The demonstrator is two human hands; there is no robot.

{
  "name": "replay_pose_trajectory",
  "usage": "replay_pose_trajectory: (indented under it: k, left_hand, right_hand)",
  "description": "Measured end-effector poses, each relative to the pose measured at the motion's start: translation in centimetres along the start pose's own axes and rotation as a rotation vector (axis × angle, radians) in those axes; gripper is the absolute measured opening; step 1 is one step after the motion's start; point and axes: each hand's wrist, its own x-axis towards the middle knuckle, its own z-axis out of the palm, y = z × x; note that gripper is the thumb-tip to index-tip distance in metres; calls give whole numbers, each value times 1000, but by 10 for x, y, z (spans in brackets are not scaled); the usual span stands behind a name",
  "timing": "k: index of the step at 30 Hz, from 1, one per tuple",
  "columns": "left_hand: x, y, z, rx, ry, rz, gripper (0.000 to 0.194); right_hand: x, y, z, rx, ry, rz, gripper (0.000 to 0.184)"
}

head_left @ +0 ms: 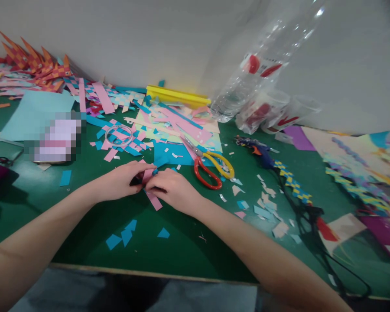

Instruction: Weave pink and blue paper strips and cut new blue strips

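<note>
My left hand (123,181) and my right hand (177,188) meet over the front middle of the green table. Between their pinched fingertips are paper strips: a pink strip (154,201) points down toward me, and a blue strip (162,161) sticks out at the back. How the strips cross is partly hidden by the fingers. Just beyond my right hand lie scissors (211,167) with one red and one yellow handle. A blue paper sheet (169,151) is under their blades. Several blue scraps (126,237) lie in front of my hands.
Behind are piled pink and blue strips (104,97), a clear ring (118,135) and a yellow holder (178,96). A large plastic bottle (247,78) leans at the wall beside plastic cups (289,112). A glue gun (261,152) with its cord lies right; a phone (56,141) lies left.
</note>
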Motion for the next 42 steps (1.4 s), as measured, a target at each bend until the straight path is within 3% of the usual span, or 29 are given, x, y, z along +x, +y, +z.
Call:
replay_pose_trajectory:
  k: [8,10,16,24,34,42]
  left_hand:
    - [0,4,-1,-16,0,3,51]
    - [0,5,-1,-16,4,17,45]
    - [1,5,-2,-15,-12,28,7]
    - [3,3,0,7,7,27,4]
    - [1,1,0,-30,-8,25,4]
    - [2,1,1,2,11,38,5]
  right_hand:
    - [-2,5,2,1,14,-54,11]
    - [-2,4,2,5,11,-43,11]
    - [2,-2,-2,75,-6,58,13]
    - [4,-6,-1,151,-6,120,11]
    - [0,-2,3,85,88,62,10]
    - [4,-5,-2,144,22,139,9]
